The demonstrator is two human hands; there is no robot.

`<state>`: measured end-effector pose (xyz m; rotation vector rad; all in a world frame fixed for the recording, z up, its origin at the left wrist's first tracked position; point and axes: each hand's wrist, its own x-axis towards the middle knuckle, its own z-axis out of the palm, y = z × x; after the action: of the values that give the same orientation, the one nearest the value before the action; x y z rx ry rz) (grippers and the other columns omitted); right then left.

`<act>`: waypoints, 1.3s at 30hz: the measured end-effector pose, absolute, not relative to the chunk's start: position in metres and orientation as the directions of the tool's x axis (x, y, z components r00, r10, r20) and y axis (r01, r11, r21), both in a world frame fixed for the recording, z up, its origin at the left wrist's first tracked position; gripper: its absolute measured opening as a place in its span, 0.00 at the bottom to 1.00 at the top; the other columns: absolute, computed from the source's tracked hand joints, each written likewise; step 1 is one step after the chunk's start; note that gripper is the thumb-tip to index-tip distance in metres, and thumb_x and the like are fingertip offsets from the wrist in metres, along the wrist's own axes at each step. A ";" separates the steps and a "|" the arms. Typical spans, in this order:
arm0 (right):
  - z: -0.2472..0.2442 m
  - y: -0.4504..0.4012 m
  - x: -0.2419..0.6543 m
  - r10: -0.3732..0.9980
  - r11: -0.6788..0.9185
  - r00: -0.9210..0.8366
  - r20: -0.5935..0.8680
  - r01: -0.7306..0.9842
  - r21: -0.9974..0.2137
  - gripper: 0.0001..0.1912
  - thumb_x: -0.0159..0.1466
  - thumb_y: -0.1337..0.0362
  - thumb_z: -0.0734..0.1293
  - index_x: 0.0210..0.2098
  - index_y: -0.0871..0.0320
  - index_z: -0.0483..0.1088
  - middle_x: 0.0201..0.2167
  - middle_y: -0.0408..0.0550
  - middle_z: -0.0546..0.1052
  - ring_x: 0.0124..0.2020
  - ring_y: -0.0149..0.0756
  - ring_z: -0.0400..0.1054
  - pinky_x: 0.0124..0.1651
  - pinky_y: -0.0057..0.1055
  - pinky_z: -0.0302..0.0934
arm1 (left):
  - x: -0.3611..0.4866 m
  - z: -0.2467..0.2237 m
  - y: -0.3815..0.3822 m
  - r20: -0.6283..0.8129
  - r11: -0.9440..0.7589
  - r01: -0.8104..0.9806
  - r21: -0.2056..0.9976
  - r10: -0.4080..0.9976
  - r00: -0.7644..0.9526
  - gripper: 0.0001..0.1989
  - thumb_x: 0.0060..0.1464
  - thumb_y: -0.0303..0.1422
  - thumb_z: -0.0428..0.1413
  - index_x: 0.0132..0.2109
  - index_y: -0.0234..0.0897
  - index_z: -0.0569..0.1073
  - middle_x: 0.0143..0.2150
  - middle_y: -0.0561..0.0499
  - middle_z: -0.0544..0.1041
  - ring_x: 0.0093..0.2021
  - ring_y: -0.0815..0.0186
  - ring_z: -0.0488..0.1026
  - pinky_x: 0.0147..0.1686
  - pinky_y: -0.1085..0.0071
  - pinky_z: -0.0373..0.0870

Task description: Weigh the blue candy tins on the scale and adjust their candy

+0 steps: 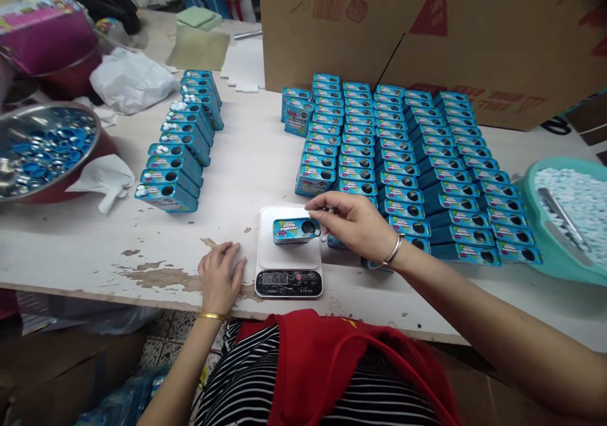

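Blue tin [296, 230] on scale [289, 260], long axis sideways, hole end toward nearer right hand [358, 224], its fingertips nearly together, hold unclear; left hand [220, 275] empty, loosely open on worktop [237, 167].

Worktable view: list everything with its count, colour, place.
Scale: one, white-and-black, front centre
Tin on scale: one, blue, centre
Left tins: several, blue, table's left
Right tins: dozens, blue, table's right
Lids bowl: one, silvery, far left
Pellet basin: one, teal, far right
Cardboard box: one, brown, back
Crumpled bag: one, white, back left
Table: one, whitish, beneath
Remaining clutter: uncountable, mixed, edges
Apron: one, red, bottom
Left hand: one, gold bangle, beside scale
Right hand: one, silver bangle, at tin
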<state>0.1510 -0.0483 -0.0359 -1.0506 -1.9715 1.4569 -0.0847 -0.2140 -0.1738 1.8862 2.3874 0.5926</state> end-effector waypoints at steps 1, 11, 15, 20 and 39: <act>-0.035 -0.047 0.153 0.801 0.093 -0.591 -0.094 0.279 -0.956 0.10 0.61 0.61 0.65 0.35 0.63 0.71 0.26 0.45 0.71 0.22 0.25 0.63 0.24 0.24 0.57 | -0.085 -0.174 -0.214 0.202 0.185 0.928 0.323 0.945 -0.259 0.17 0.60 0.40 0.49 0.53 0.40 0.69 0.53 0.44 0.69 0.52 0.57 0.64 0.52 0.59 0.56; -0.035 -0.052 0.146 0.760 0.232 -0.647 -0.063 0.361 -0.903 0.06 0.62 0.67 0.64 0.34 0.62 0.72 0.29 0.45 0.73 0.25 0.26 0.64 0.28 0.24 0.57 | -0.085 -0.173 -0.213 0.206 0.178 0.928 0.327 0.945 -0.254 0.17 0.60 0.40 0.49 0.53 0.40 0.69 0.52 0.44 0.69 0.52 0.56 0.65 0.51 0.58 0.56; -0.032 -0.053 0.144 0.735 0.331 -0.678 -0.014 0.376 -0.866 0.06 0.62 0.69 0.64 0.36 0.61 0.72 0.35 0.47 0.74 0.31 0.28 0.66 0.32 0.25 0.59 | -0.086 -0.173 -0.213 0.215 0.174 0.934 0.312 0.945 -0.247 0.17 0.60 0.40 0.49 0.53 0.40 0.69 0.52 0.44 0.69 0.51 0.57 0.65 0.51 0.59 0.56; -0.032 -0.051 0.147 0.752 0.287 -0.658 -0.029 0.367 -0.885 0.06 0.62 0.68 0.64 0.36 0.61 0.72 0.34 0.47 0.73 0.30 0.27 0.65 0.31 0.25 0.57 | -0.087 -0.175 -0.213 0.220 0.174 0.934 0.311 0.943 -0.249 0.17 0.60 0.40 0.49 0.53 0.40 0.69 0.52 0.45 0.69 0.51 0.57 0.65 0.51 0.59 0.56; -0.048 -0.094 0.203 0.701 -0.101 -0.615 -0.360 0.415 -0.904 0.17 0.66 0.56 0.58 0.46 0.62 0.68 0.23 0.43 0.67 0.21 0.27 0.58 0.26 0.25 0.54 | -0.085 -0.173 -0.212 0.200 0.180 0.937 0.299 0.948 -0.246 0.18 0.60 0.40 0.49 0.53 0.39 0.69 0.53 0.44 0.69 0.52 0.57 0.64 0.52 0.59 0.56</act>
<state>0.2033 -0.0939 -0.0477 -1.2366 -1.9317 1.7841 -0.0848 -0.2121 -0.1728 1.9092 2.3893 0.5680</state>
